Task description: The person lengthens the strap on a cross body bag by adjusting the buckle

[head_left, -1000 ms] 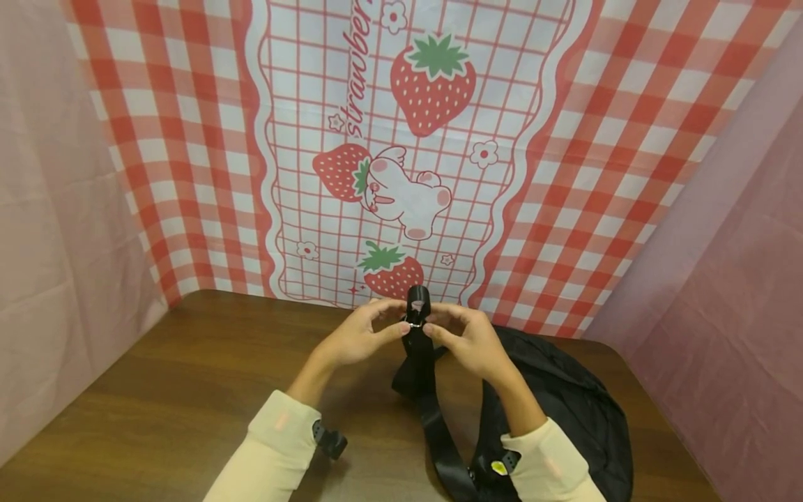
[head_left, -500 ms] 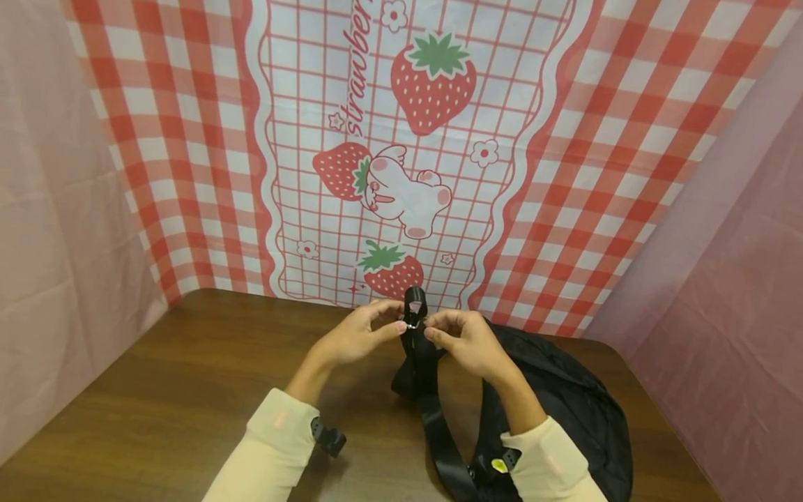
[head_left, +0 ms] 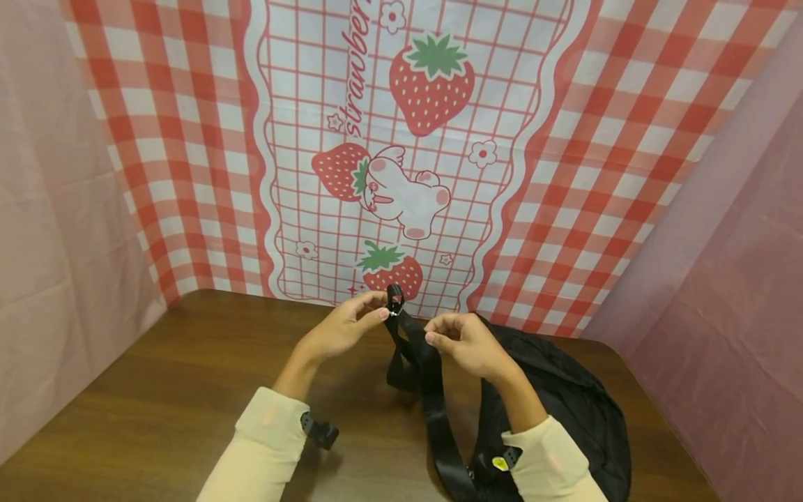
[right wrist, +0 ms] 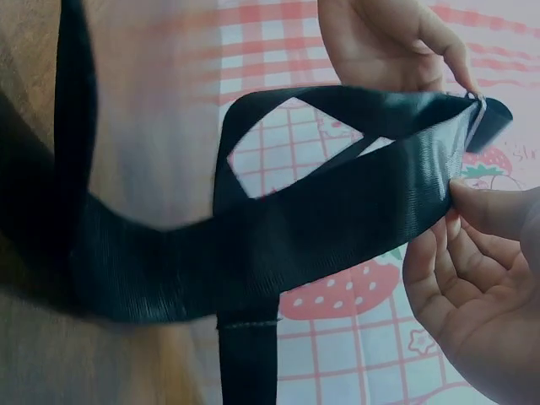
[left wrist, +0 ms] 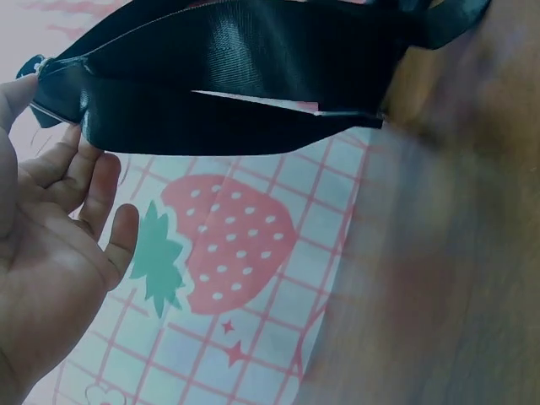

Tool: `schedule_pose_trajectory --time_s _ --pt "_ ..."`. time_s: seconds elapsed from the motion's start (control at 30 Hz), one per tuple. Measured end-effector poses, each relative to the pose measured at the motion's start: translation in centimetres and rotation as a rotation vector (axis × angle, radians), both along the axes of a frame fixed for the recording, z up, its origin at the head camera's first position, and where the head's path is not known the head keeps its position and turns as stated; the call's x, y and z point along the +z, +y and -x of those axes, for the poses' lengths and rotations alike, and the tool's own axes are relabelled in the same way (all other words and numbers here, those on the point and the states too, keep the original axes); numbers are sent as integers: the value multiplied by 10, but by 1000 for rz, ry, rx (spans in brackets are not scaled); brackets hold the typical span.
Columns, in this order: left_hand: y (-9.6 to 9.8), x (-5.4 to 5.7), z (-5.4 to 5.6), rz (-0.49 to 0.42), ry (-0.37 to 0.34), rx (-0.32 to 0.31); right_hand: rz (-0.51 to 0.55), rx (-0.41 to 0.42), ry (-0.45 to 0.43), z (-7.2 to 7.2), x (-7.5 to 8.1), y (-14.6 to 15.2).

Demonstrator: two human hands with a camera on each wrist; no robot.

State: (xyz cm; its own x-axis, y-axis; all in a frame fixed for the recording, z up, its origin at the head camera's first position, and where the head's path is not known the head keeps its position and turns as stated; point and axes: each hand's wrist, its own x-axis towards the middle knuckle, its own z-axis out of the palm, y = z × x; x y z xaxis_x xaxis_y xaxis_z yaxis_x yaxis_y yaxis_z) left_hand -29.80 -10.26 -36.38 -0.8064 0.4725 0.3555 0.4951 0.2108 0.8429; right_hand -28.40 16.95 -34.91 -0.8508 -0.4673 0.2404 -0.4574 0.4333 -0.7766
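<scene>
A black webbing strap (head_left: 433, 404) rises from the black bag (head_left: 564, 404) to between the two hands. Near its upper end, a small metal strap slider (head_left: 393, 313) sits below a short loop of webbing. My left hand (head_left: 341, 331) pinches the strap at this slider between thumb and fingers. To its right, my right hand (head_left: 470, 345) pinches the edge of the webbing with thumb and forefinger. The right wrist view shows the strap (right wrist: 278, 245) stretched out from the slider, with a second band beside it. In the left wrist view, the slider is partly behind the thumb.
The bag lies on the right of the brown wooden table (head_left: 188, 390). A red-and-white strawberry cloth (head_left: 433, 174) hangs at the table's back edge. Pink cloths (head_left: 63, 209) hang at both sides. Black wrist cameras sit at both sleeves.
My left hand has moved left and slightly up, carrying the slider and loop. My right hand has stayed nearly in place, now on the strap away from the slider. The gap between the hands is wider.
</scene>
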Motion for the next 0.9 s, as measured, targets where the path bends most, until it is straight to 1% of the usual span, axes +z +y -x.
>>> schedule_pose_trajectory --time_s 0.17,0.23,0.4,0.53,0.63,0.77,0.9 --pt "-11 -1 3 12 -4 46 -4 10 -13 1 1 4" --pt "-13 -2 4 21 -1 51 -13 19 -11 1 0 5" --pt "-18 -5 7 8 -6 31 -50 44 -9 4 0 9" --pt "-21 -5 8 -24 -35 19 -63 57 -23 5 0 15" --pt "-23 -5 8 -31 -47 14 -67 68 -31 5 1 19" --pt "-26 -4 8 -33 -41 10 -77 85 -32 8 -1 22" --pt "-30 -5 9 -55 -43 -8 -87 98 -25 10 -2 26"
